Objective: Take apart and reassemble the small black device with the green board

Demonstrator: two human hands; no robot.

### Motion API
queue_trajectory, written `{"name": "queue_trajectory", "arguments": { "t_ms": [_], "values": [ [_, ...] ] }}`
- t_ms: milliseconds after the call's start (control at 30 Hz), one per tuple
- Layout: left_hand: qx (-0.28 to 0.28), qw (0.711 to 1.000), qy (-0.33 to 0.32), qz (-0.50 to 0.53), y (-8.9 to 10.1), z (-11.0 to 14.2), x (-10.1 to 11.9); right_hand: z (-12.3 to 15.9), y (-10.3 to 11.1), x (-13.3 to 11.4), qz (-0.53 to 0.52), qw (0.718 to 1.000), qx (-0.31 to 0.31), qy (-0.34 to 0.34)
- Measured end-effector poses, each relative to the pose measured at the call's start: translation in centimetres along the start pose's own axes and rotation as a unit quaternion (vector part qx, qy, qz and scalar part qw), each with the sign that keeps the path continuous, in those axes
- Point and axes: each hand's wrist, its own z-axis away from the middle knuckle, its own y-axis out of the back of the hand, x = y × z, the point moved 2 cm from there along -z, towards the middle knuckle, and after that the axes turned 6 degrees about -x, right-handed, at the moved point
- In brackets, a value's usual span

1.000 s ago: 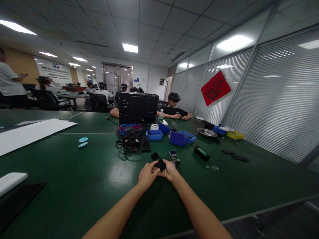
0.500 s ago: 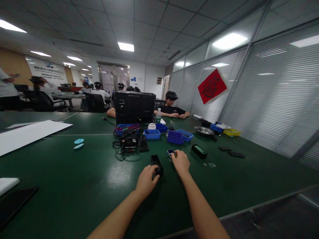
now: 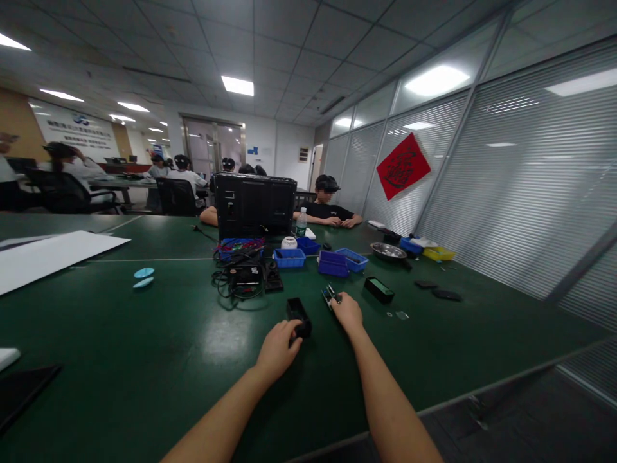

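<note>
A black open-topped case (image 3: 299, 311) is being gripped at its near end by the left hand (image 3: 277, 349), thumb and fingers curled round it — apparently for steadiness. Just to its right, a small circuit board (image 3: 330, 296) is being pinched at one side by the right hand (image 3: 349, 313), likely sparing its face. Both are being handled over a green tabletop (image 3: 193, 386). Farther off, a red poster (image 3: 403, 167) is being displayed on a glass partition (image 3: 446, 167).
</note>
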Motion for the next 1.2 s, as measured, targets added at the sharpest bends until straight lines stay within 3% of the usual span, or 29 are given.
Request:
{"name": "queue_trajectory", "arguments": {
  "t_ms": [167, 400, 500, 700, 867, 1200],
  "values": [
    [-0.005, 1.0, 0.001, 0.002, -0.2, -0.1, -0.2, -0.1, 0.7, 0.8, -0.001, 1.0, -0.002, -0.027],
    [-0.007, 1.0, -0.002, -0.007, -0.1, 0.1, 0.0, 0.1, 0.3, 0.4, 0.072, 0.995, 0.064, 0.007],
    [-0.005, 1.0, -0.003, -0.004, -0.1, 0.1, 0.0, -0.1, -0.3, 0.4, 0.074, 0.995, 0.06, 0.022],
    [-0.003, 1.0, -0.008, 0.005, -0.1, 0.1, 0.0, -0.9, 0.0, 1.1, -0.025, 1.0, 0.006, 0.005],
    [-0.01, 1.0, 0.0, 0.008, 0.0, 0.1, 0.1, -1.3, 0.4, 1.9, -0.011, 1.0, 0.003, -0.024],
    [-0.021, 0.999, -0.026, 0.018, 0.6, 0.4, 0.8, -0.1, 0.5, 0.6, 0.093, 0.993, 0.074, 0.013]
  ]
}}
